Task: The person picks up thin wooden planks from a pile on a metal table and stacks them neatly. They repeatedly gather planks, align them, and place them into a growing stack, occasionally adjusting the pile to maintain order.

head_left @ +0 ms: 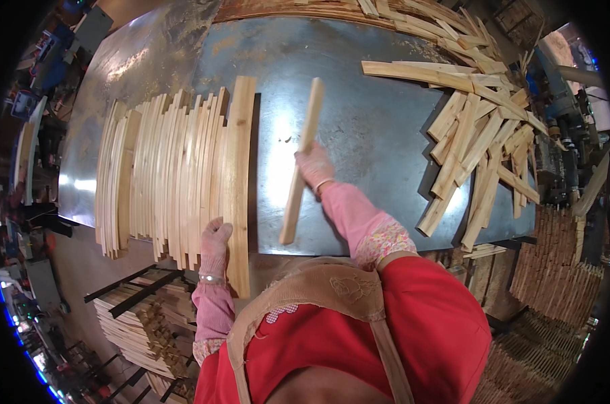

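In my right hand [314, 165], which wears a pale glove, is a light wooden strip [312, 108], gripped near its middle. The strip stands out lengthwise over the metal tabletop [379, 128], tilted a little. My gloved left hand [215, 244] is closed, its fingers curled beside the near part of a wider wooden board [240, 141]. Whatever those fingers may grip is hidden. This board lies at the right end of a row of wooden strips [160, 161] set side by side, with uneven ends. Its near end sticks out past the table edge.
A loose heap of wooden strips [476, 135] covers the table's right side, with more pieces at the far right corner. Below the left edge, stacked strips [133, 330] rest on a dark metal rack [140, 293]. More stacked wood [551, 269] stands at the right.
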`<state>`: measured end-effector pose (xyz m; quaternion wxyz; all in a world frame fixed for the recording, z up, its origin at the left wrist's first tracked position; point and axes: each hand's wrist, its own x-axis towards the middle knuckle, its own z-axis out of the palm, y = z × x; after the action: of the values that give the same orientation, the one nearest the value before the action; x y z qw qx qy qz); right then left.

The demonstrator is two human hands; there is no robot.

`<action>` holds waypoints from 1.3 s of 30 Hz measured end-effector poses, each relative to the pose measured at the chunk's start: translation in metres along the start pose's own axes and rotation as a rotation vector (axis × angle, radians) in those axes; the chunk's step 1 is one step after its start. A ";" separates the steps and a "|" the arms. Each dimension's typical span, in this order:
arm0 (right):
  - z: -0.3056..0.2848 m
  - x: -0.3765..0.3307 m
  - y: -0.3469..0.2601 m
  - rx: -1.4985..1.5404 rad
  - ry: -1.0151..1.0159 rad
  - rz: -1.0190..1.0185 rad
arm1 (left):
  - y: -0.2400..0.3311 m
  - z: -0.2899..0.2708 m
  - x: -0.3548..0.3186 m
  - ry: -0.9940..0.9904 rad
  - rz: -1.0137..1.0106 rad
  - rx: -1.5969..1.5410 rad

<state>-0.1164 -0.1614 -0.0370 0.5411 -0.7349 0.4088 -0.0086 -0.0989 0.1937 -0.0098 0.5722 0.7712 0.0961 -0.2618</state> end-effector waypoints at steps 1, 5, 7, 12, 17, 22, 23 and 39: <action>0.024 -0.004 -0.006 -0.119 -0.094 -0.033 | 0.002 -0.011 0.001 -0.078 -0.074 -0.243; 0.119 -0.020 -0.014 -0.393 -0.594 -0.331 | 0.029 0.002 -0.018 -0.217 -0.038 -0.520; 0.141 -0.011 -0.004 -0.084 -0.603 -0.207 | 0.044 0.007 -0.023 -0.306 -0.077 -0.552; 0.091 -0.034 -0.010 1.011 -0.643 0.046 | 0.001 0.033 0.002 -0.305 -0.124 -0.522; 0.074 -0.042 0.022 -0.067 -0.253 -0.279 | 0.030 0.070 -0.015 0.052 0.313 0.442; 0.110 -0.057 0.015 -0.596 -0.762 -0.586 | 0.019 0.066 -0.014 0.121 0.709 0.962; 0.106 -0.066 0.005 -0.521 -0.776 -0.426 | 0.002 0.063 -0.006 0.087 0.598 0.858; -0.399 -0.030 0.237 -0.579 0.738 0.178 | 0.055 0.360 -0.049 -0.415 0.434 0.345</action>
<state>-0.4581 -0.4764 -0.0490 0.1313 -0.7654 0.6207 -0.1082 -0.2210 -0.1528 -0.0138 0.4830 0.7894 -0.2343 -0.2976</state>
